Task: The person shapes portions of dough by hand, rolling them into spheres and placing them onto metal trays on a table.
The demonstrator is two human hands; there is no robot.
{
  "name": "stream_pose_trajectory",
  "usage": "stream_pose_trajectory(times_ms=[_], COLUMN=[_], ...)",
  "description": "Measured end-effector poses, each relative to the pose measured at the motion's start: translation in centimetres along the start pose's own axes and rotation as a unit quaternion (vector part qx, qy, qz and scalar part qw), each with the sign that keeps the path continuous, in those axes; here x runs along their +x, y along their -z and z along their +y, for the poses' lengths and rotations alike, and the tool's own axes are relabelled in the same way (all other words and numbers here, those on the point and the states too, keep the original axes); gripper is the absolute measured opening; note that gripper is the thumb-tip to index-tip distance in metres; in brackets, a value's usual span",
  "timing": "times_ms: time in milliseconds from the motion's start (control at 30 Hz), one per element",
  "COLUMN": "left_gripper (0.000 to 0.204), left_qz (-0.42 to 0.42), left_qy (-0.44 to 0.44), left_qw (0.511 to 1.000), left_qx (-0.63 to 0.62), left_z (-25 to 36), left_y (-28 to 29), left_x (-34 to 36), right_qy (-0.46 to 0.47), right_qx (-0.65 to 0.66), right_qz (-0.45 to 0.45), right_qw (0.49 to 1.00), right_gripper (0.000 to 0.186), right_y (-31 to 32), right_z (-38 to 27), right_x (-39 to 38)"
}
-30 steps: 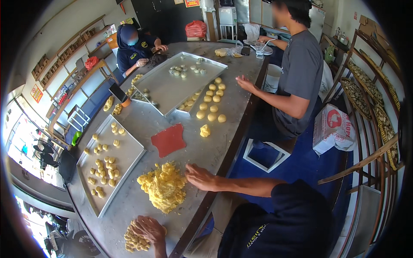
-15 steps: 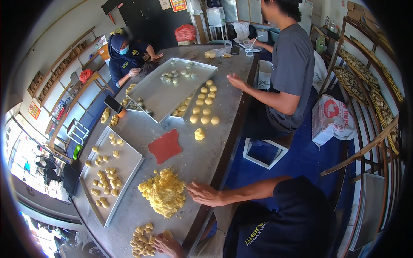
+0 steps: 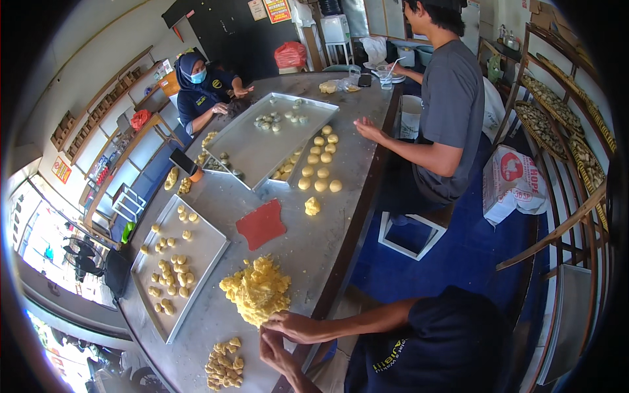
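Across the middle of the frame stretches a broad, grey metal-topped table (image 3: 321, 255) with a dark edge. On its left side lies a shallow, silver metal tray (image 3: 206, 239) with small, rounded yellow dough pieces (image 3: 182, 270) scattered over it.

Just to the right of the tray's lower half, at lower centre, sits a loose, bright yellow mound of crumbly dough (image 3: 255, 288), roughly round with no marked long axis. A flat, dark red sheet (image 3: 262, 224) with a notched outline lies above it. At the bottom of the frame is a smaller, flat pile of lumpy, tan-yellow bits (image 3: 224, 367), its long axis running nearly upright.

The mound lies up and to the left of both hands. The bare right hand (image 3: 295, 325) is nearer, at its lower right edge; whether they touch is unclear. The bare left hand (image 3: 276, 352), just below, has the pile to its left, apart from it. The right forearm comes in almost level from the right; the left slants up from the lower edge. Both hands are partly curled, fingertips close together; whether they pinch anything cannot be told.
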State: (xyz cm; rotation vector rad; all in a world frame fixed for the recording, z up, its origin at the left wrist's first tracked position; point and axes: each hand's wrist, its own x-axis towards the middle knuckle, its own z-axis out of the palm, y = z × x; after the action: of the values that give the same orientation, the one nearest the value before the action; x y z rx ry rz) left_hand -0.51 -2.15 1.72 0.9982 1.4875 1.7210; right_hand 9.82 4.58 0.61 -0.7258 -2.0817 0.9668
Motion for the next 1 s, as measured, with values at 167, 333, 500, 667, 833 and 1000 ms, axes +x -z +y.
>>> stream_pose_trajectory(times_ms=[167,333,500,667,833,1000], left_gripper=[0.031,0.023,0.027,0.026,0.021,0.020], left_qz=[-0.051,-0.012,0.000,-0.031,-0.084,-0.078], left_qy=[0.121,-0.105,-0.090,-0.147,-0.092,-0.064], left_qw=[0.973,0.930,0.936,0.939,0.948,0.941], left_qx=[0.189,0.352,0.341,0.310,0.292,0.323], left_z=[0.3,-3.8,-3.5,-2.9,-1.3,-1.1], left_y=[3.0,3.8,3.6,4.2,2.8,3.1], left_x=[2.0,1.4,0.6,0.5,0.1,0.6], right_qy=[0.113,0.056,0.039,0.014,-0.084,-0.078], right_qx=[-0.049,0.077,-0.015,0.061,0.078,0.056], right_qz=[-0.072,-0.024,-0.055,-0.092,-0.097,-0.004], right_qw=[0.990,0.995,0.998,0.994,0.989,0.995], right_gripper=[0.027,0.024,0.010,0.034,0.052,0.039], right_y=[0.1,-1.6,-1.9,-0.3,0.3,0.3], right_z=[0.4,-1.0,-2.0,-2.3,1.2,-0.5], right_x=[1.6,0.5,-0.1,1.7,2.3,0.9])
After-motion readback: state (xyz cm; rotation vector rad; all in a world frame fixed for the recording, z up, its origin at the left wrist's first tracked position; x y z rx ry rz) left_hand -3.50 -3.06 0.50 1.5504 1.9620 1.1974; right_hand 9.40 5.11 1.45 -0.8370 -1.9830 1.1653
